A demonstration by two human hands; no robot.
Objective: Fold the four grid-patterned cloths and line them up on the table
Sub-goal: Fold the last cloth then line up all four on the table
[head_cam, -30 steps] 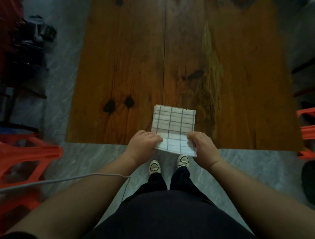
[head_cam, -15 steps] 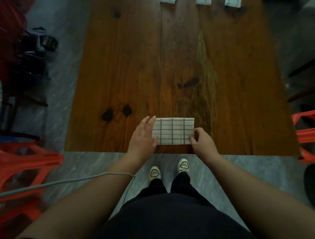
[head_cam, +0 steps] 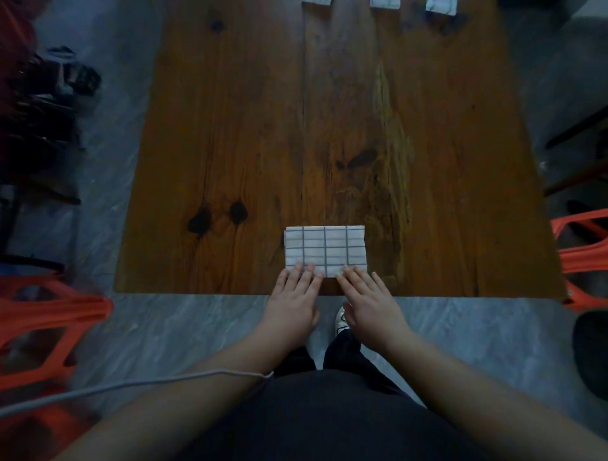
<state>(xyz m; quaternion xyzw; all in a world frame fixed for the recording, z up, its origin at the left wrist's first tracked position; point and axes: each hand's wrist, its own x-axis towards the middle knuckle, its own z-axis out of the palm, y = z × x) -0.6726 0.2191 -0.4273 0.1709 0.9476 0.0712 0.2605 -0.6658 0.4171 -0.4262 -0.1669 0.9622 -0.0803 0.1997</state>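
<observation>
Three folded cloths (head_cam: 385,3) line the counter's (head_cam: 230,131) far edge. The left hand (head_cam: 292,302) and right hand (head_cam: 371,306), fingers straight, press the fourth grid-patterned cloth (head_cam: 325,250) flat at the near edge. It probably still needs placing in the row.

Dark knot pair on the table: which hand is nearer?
Left. Left hand sits just right of the dark knot pair, nearer the camera; right hand is farther right.
</observation>
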